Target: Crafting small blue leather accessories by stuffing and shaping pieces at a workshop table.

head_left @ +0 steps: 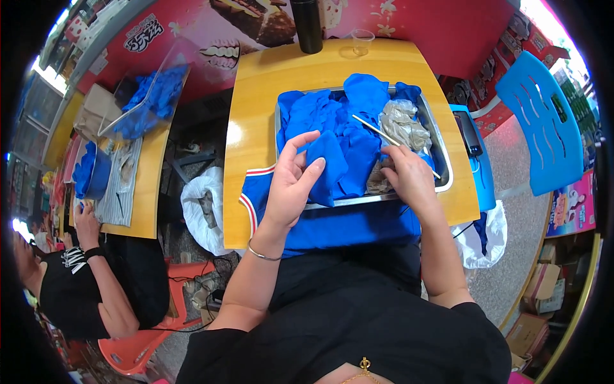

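A shallow metal tray (446, 168) on the wooden table is heaped with blue cloth pieces (311, 110). My left hand (289, 182) is at the tray's near left, thumb and fingers closed on a folded blue cloth piece (328, 163) that stands up from the pile. Over the right part of the tray, my right hand (412, 176) has bent fingers around a thin pale stick (369, 125), which slants across the heap and passes beneath the hand. Its fingertips are close to a crumpled clear plastic bag (404, 125); whether they touch it, I cannot tell.
Blue cloth with red-white trim (252, 198) hangs over the table's (256, 96) near left edge. At the back stand a black cylinder (307, 25) and a clear plastic cup (362, 41). A blue chair (543, 121) is at right. Another person (96, 288) works at the left table.
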Available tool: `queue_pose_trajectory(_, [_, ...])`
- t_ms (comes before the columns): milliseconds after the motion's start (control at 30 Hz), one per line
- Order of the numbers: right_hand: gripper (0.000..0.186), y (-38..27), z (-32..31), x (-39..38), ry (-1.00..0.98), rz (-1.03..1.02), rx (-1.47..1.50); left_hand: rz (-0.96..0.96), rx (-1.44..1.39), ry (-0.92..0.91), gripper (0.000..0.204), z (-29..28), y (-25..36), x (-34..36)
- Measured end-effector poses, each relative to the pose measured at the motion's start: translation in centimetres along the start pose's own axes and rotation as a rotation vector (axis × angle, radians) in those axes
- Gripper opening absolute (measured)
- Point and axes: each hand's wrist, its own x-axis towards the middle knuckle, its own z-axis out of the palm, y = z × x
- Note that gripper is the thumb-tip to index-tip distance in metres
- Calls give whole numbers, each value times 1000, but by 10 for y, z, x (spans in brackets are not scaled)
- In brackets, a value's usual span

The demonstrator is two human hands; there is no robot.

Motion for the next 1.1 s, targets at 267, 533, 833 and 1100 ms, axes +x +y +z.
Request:
queue_pose_trajectory(267, [10,1,-19,10,-53,87,313,-126,-258,53,27,-13,-11,4])
queue_pose_trajectory(533, [9,-7,-19,12,106,-8,480,-263,-227,-100,31,9,-33,0])
queue_pose_trajectory(833, [10,-31,-33,-1,49,159,1152,-227,-441,-119,32,35,-50,-12])
queue_pose_trajectory(1100, [9,-41,-35,-2,27,204,1188,-481,-670,-151,24,42,-56,-25])
